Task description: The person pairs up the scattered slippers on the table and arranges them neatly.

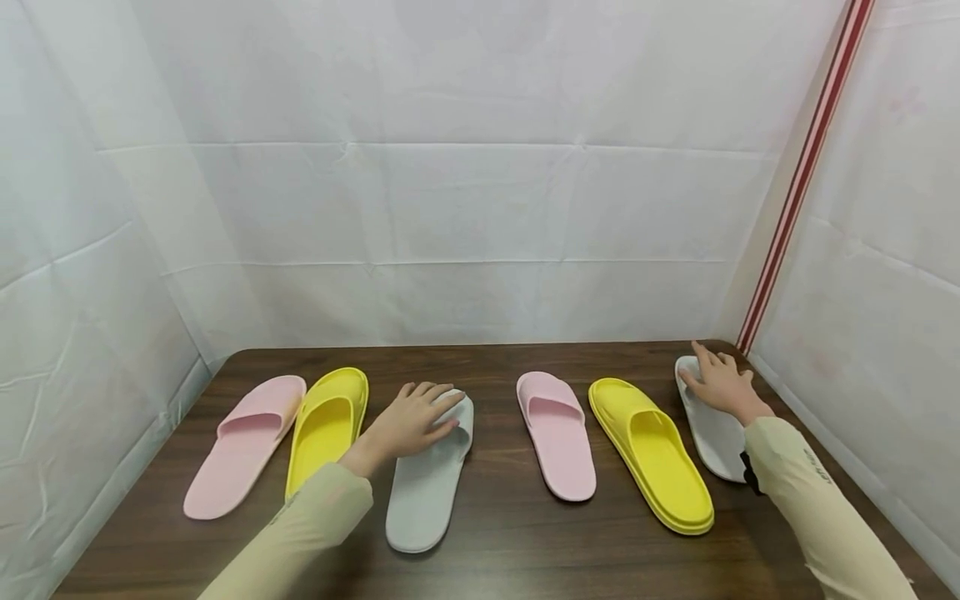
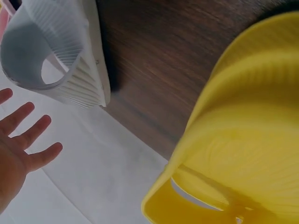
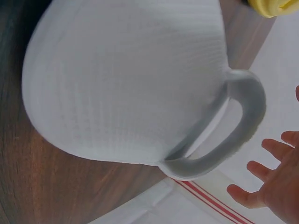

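Fingers spread, my left hand (image 1: 420, 421) hovers over the strap end of a light grey slipper (image 1: 423, 504) left of the table's middle. In the left wrist view a gap shows between that hand (image 2: 16, 149) and the slipper's strap (image 2: 70, 86). At the far right, my right hand (image 1: 723, 385) is above the toe part of another light grey slipper (image 1: 716, 437), partly hiding it. The right wrist view shows these fingers outstretched, apart from that slipper (image 3: 126, 84) and its looped strap. Neither hand holds anything.
A pink slipper (image 1: 232, 471) and a yellow slipper (image 1: 318, 442) lie on the left. Another pink slipper (image 1: 566, 454) and yellow slipper (image 1: 667, 467) lie between my hands. White sheeting (image 1: 480, 208) surrounds the dark wooden table (image 1: 510, 558) at back and sides.
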Demonstrator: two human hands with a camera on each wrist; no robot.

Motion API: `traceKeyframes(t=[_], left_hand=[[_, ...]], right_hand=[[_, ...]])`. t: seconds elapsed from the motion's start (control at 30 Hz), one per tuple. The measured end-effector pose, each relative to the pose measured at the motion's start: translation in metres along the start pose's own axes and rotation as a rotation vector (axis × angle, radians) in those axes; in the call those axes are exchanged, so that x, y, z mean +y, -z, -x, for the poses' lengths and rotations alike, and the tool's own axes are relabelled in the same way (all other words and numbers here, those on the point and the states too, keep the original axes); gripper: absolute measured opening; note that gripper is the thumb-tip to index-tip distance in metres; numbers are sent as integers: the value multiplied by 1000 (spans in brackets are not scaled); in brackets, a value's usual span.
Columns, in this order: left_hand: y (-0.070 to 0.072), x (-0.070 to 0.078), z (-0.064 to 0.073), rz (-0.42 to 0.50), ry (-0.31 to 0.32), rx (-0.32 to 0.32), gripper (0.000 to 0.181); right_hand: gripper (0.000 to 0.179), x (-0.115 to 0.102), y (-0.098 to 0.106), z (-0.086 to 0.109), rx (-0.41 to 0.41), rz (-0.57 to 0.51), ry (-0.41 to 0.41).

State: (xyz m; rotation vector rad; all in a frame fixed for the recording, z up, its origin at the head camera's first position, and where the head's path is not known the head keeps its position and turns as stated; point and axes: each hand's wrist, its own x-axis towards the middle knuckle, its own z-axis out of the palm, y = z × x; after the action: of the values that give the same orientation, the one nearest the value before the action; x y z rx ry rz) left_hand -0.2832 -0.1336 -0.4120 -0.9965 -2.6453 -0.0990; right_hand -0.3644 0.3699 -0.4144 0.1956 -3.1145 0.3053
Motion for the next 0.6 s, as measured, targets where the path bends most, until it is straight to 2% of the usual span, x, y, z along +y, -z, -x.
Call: traceKeyframes(t=[0.37,0.6], left_hand=[[-12,-1,-1,-35,-19,-14,46],[-13,-2,-1,-41,17,-58,48]], right_hand=[[73,10,-7,-6,2,31,-19],[74,15,-13,-10,-18,42,-37]])
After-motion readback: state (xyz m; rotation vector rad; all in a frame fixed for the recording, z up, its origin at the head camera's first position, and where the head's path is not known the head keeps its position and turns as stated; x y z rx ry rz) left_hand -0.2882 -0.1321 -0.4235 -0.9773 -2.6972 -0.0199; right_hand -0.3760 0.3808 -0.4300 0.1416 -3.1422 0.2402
